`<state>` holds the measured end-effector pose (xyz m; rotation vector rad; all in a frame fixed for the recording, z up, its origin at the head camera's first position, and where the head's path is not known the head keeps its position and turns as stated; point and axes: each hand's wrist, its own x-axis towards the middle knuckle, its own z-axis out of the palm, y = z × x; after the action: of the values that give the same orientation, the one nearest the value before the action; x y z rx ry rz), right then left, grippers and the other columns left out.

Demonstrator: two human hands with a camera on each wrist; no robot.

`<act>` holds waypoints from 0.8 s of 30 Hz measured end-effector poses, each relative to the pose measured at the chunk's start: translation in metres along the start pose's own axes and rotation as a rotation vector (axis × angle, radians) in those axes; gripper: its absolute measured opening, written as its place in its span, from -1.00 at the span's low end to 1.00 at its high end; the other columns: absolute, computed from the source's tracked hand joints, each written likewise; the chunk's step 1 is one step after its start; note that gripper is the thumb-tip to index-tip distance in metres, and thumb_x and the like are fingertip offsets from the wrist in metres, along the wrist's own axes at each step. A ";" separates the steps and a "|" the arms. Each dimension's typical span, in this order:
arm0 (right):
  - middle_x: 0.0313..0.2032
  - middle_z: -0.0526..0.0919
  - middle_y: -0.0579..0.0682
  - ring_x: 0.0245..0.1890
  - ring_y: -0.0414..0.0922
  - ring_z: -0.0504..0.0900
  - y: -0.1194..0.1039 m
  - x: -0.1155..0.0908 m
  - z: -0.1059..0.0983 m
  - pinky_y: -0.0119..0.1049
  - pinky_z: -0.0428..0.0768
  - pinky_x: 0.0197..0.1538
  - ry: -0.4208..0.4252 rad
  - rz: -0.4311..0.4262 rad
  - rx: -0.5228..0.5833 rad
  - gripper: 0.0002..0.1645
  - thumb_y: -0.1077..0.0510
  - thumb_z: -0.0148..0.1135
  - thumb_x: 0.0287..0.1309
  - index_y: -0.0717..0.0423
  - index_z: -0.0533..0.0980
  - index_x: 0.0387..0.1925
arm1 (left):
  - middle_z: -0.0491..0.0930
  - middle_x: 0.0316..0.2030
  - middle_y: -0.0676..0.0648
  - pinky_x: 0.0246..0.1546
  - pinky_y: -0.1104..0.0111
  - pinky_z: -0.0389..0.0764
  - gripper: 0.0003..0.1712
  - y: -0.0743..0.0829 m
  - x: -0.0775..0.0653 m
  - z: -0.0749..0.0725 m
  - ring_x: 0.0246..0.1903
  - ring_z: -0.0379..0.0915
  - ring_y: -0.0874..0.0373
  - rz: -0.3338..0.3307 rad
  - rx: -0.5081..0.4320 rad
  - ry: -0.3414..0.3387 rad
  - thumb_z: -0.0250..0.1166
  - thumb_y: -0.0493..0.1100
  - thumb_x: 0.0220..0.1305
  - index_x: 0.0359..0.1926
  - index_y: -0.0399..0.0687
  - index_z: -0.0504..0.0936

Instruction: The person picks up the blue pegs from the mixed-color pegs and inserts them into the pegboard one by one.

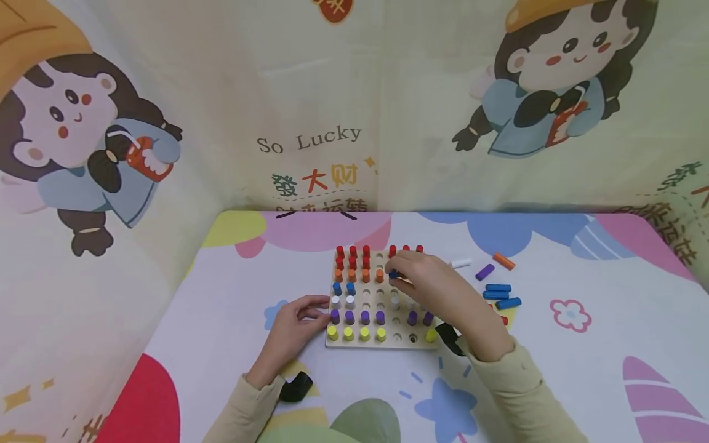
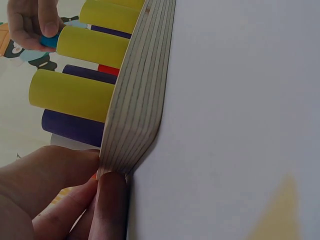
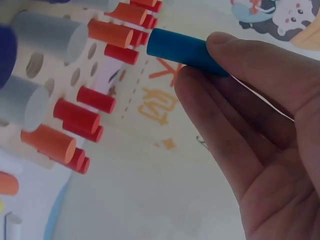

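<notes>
Pegboard point(image 1: 373, 299), flat and made of pale wood, is carried near the middle of a brightly printed surface point(image 1: 221, 320). Its left edge is held by the left hand point(image 1: 296, 329), with thumb and fingers clamped on it. Above the far half of the board, the right hand point(image 1: 434, 284) is closed in a pinch on a held blue peg point(image 3: 182, 49), which is gripped near one end between thumb and fingertips; its free end is pointed away from the palm.

Seven rows of upright pegs are borne by the board. Two far rows are formed by red pegs point(image 1: 352, 253), followed toward the person by orange pegs point(image 1: 351, 275), blue pegs point(image 1: 337, 288), white pegs point(image 1: 350, 302), purple pegs point(image 1: 365, 317) and yellow pegs point(image 1: 364, 334). Parts of the farther rows are hidden by the right hand.

To the right of the board, loose pegs are laid on the surface: three blue ones point(image 1: 508, 303) close together, an orange one point(image 1: 504, 261), a purple one point(image 1: 485, 272) and a white one point(image 1: 460, 263). Red ones point(image 1: 504, 320) there are partly covered by the right forearm.

Unfilled holes point(image 1: 397, 337) are seen among the pegs, two of them in the yellow row.
</notes>
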<state>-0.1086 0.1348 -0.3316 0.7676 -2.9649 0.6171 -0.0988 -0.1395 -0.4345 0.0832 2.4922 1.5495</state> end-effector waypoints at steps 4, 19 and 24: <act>-0.20 0.70 -0.04 -0.25 -0.15 0.66 -0.003 0.002 0.003 -0.24 0.70 -0.10 0.019 -0.027 0.011 -0.72 0.21 0.44 0.12 0.10 0.64 -0.10 | 0.69 -0.08 0.02 -0.20 0.53 0.62 -0.62 0.000 0.000 0.000 -0.24 0.64 0.21 0.003 -0.009 -0.004 0.42 -0.22 0.20 0.07 -0.03 0.67; -0.19 0.70 -0.05 -0.22 -0.16 0.64 -0.014 0.017 0.009 -0.28 0.69 -0.06 -0.037 -0.029 0.024 -0.72 0.21 0.47 0.08 0.09 0.64 -0.13 | 0.69 -0.07 0.02 -0.21 0.54 0.61 -0.62 -0.002 0.001 -0.001 -0.23 0.64 0.21 0.003 -0.017 -0.002 0.42 -0.20 0.21 0.07 -0.02 0.67; -0.19 0.69 -0.07 -0.23 -0.17 0.65 -0.017 0.021 0.013 -0.29 0.69 -0.07 -0.039 -0.019 0.009 -0.70 0.19 0.47 0.08 0.10 0.64 -0.11 | 0.69 -0.08 0.01 -0.21 0.53 0.61 -0.63 -0.001 0.001 -0.001 -0.24 0.64 0.21 0.003 -0.019 -0.002 0.42 -0.21 0.21 0.06 -0.03 0.67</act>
<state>-0.1178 0.1069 -0.3352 0.8171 -2.9881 0.6218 -0.0995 -0.1406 -0.4353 0.0860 2.4767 1.5727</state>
